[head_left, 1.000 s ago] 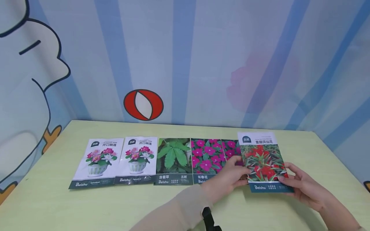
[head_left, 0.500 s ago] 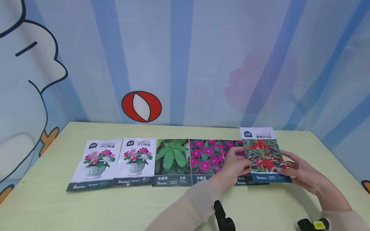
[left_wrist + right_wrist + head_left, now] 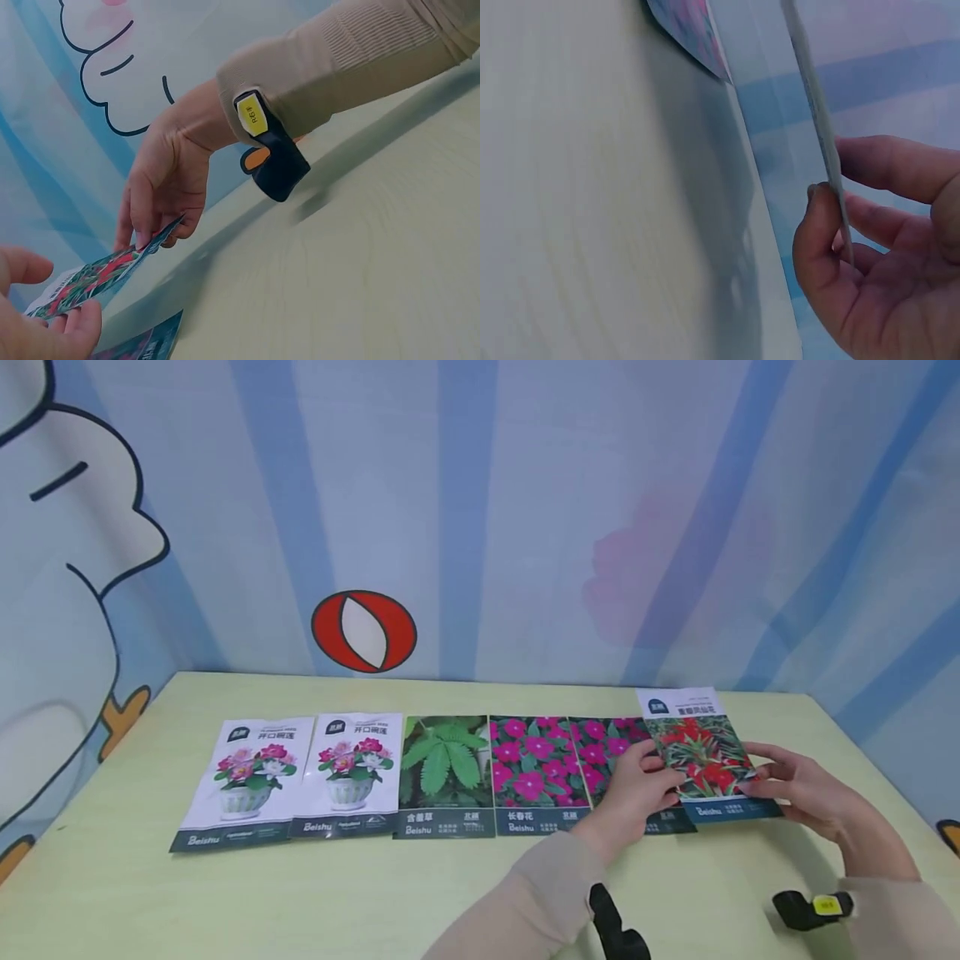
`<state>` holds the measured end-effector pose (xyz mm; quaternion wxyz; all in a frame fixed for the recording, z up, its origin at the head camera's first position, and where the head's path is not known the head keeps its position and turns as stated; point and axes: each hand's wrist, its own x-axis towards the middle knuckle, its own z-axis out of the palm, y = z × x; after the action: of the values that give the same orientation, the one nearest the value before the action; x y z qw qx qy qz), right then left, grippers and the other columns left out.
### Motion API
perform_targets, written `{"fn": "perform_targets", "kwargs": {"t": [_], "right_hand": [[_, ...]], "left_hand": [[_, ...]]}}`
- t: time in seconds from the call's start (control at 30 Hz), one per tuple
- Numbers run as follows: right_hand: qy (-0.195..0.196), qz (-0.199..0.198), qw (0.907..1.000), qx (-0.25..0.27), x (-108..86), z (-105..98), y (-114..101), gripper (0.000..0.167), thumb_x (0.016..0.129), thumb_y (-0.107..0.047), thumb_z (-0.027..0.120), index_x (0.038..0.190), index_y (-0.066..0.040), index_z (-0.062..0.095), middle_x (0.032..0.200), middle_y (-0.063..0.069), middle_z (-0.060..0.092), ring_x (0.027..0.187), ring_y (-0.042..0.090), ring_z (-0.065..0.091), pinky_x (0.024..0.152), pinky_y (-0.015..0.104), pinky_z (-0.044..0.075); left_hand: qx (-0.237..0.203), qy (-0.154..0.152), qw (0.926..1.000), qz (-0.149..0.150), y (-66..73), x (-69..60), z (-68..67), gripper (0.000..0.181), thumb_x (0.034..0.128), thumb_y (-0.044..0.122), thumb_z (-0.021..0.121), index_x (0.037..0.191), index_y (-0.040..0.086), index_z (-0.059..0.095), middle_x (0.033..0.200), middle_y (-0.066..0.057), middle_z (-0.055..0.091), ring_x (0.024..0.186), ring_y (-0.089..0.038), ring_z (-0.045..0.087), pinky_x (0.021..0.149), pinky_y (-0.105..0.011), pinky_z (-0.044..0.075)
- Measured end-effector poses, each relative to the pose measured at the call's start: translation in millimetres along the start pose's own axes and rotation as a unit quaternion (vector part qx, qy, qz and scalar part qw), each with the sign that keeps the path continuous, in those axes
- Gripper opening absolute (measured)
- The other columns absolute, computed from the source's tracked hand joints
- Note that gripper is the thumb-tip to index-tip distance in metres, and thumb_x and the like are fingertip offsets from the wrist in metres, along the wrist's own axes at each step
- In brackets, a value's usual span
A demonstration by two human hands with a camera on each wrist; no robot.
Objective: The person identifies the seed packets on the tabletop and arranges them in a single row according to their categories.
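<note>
A seed packet with red double balsam flowers (image 3: 697, 735) is held raised and tilted over the right end of a row of packets. My right hand (image 3: 813, 789) pinches its right edge, thumb in front and fingers behind; the right wrist view shows the packet (image 3: 814, 97) nearly edge-on in that grip. At the packet's left edge, my left hand (image 3: 630, 789) touches it with its fingertips (image 3: 86, 322), the digits spread apart. Behind that hand, a magenta periwinkle packet (image 3: 592, 752) is partly covered. Another periwinkle packet (image 3: 536, 768) lies fully visible beside it.
Further left in the row lie a green-leaf mimosa packet (image 3: 447, 768) and two white bowl-lotus packets, one nearer the middle (image 3: 348, 781) and one at the left end (image 3: 243, 781). A printed curtain (image 3: 465, 527) stands behind the pale table (image 3: 337, 893).
Both hands have shifted right, and the balsam packet has moved right and a little farther back with them. More of the second periwinkle packet shows now. The other packets stay put.
</note>
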<state>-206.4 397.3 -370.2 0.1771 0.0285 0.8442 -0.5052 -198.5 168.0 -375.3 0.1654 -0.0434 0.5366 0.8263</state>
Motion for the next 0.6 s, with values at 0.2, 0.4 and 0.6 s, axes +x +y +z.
{"fn": "perform_targets", "kwargs": {"t": [0.2,0.4,0.6], "right_hand": [[0.009,0.006,0.9992,-0.037,-4.0,-7.9,5.7,0.078,0.092,-0.018,0.059,0.143,0.01,0.008,0.097,0.005,0.049,0.075,0.011,0.055,0.058,0.026,0.048],[0.03,0.015,0.9982,-0.049,-2.8,-7.8,14.0,0.079,0.091,-0.022,0.061,0.143,0.01,0.01,0.098,0.009,0.048,0.074,0.012,0.054,0.058,0.028,0.048],[0.057,0.019,0.9969,-0.052,1.2,-4.4,21.3,0.08,0.09,-0.023,0.062,0.142,0.011,0.012,0.096,0.01,0.05,0.075,0.013,0.056,0.063,0.03,0.052]], "left_hand": [[-0.031,-0.056,0.9975,-0.03,-6.4,0.2,0.0,0.054,0.0852,-0.004,0.061,0.135,-0.001,0.042,0.123,-0.014,0.05,0.112,-0.031,0.053,0.088,-0.044,0.049],[-0.107,-0.099,0.9873,-0.065,-9.4,2.6,-4.5,0.055,0.0866,-0.002,0.059,0.137,-0.004,0.036,0.122,-0.017,0.048,0.117,-0.032,0.046,0.097,-0.045,0.042],[-0.133,-0.065,0.9845,-0.094,-13.3,4.5,1.3,0.049,0.0873,-0.002,0.059,0.133,-0.004,0.041,0.126,-0.019,0.047,0.123,-0.038,0.041,0.097,-0.045,0.041]]}}
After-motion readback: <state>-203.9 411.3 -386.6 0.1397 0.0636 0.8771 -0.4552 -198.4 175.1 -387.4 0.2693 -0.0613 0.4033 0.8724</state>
